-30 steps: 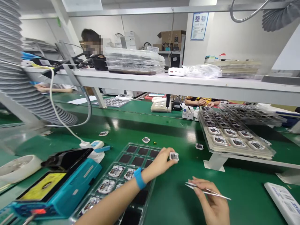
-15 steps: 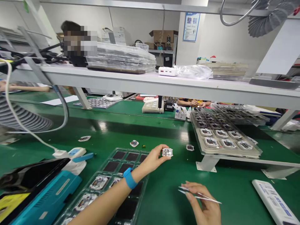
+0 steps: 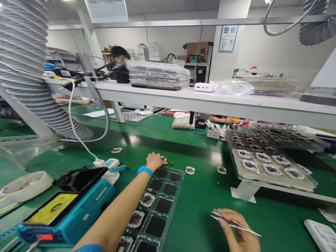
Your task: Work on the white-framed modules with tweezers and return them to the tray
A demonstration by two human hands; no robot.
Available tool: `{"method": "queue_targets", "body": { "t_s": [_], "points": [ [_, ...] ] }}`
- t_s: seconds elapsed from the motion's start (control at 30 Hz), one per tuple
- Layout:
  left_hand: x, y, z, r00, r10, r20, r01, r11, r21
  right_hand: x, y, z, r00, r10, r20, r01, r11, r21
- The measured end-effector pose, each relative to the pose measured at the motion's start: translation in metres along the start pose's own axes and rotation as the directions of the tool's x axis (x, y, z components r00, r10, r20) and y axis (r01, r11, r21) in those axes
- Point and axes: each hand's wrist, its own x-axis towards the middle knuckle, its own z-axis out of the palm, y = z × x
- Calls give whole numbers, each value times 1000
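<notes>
My left hand (image 3: pixel 155 161), with a blue band at the wrist, reaches past the far end of a clear plastic tray (image 3: pixel 175 196). Its fingers are closed around a small white-framed circuit board (image 3: pixel 163 158), which they partly hide. Another white-framed board (image 3: pixel 190 170) lies on the green bench to the right of that hand. Several similar boards sit in the tray's left column; other pockets show dark pads. At the lower right, my right hand (image 3: pixel 240 227) grips white tweezers (image 3: pixel 244 228), their tips apart and pointing left, with nothing between them.
A stack of filled trays (image 3: pixel 270 171) rests on a raised stand at right. Loose boards (image 3: pixel 222 170) lie on the bench. At left are a teal device (image 3: pixel 86 210), a power strip (image 3: pixel 112 162) and a grey hose (image 3: pixel 26 70). A shelf (image 3: pixel 183 99) crosses above; co-workers sit beyond.
My left hand has let go of one board on the bench and moved left to another. My right hand still holds the tweezers. The view has turned left.
</notes>
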Motion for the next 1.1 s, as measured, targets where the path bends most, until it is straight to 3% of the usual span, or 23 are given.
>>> {"method": "queue_targets", "body": {
  "t_s": [0.1,0.23,0.33,0.43,0.5,0.6,0.67,0.73,0.83,0.97,1.1],
  "points": [
    [1,-13,-10,1000,-19,6,19,996,-86,2,2,-5,998,-33,49,36,997,-64],
    [-17,0,-5,999,29,23,-21,952,-307,9,6,-13,975,-162,151,182,975,-125],
    [-56,22,0,991,112,79,-56,857,-513,12,3,-14,990,-111,87,119,988,-98],
    [-114,46,-3,955,227,189,-42,737,-674,13,-3,-11,999,-37,19,37,999,-4],
    [-154,58,-7,906,293,306,31,675,-737,14,-7,-9,1000,-4,-21,6,996,88],
    [-198,70,-4,704,343,622,404,527,-748,19,-11,-7,993,104,-59,-92,979,183],
    [-215,72,6,634,345,692,507,489,-709,22,-13,-6,979,194,-55,-179,962,207],
    [-226,72,19,639,332,693,503,500,-704,23,-14,-5,970,242,-30,-230,949,214],
    [-234,71,31,686,325,651,390,592,-706,21,-15,-3,964,264,25,-263,940,217],
    [-237,71,28,731,329,598,232,705,-671,12,-16,1,967,237,91,-250,953,172],
    [-239,71,25,722,329,609,185,756,-628,4,-16,3,970,192,147,-213,966,144]
  ]
}}
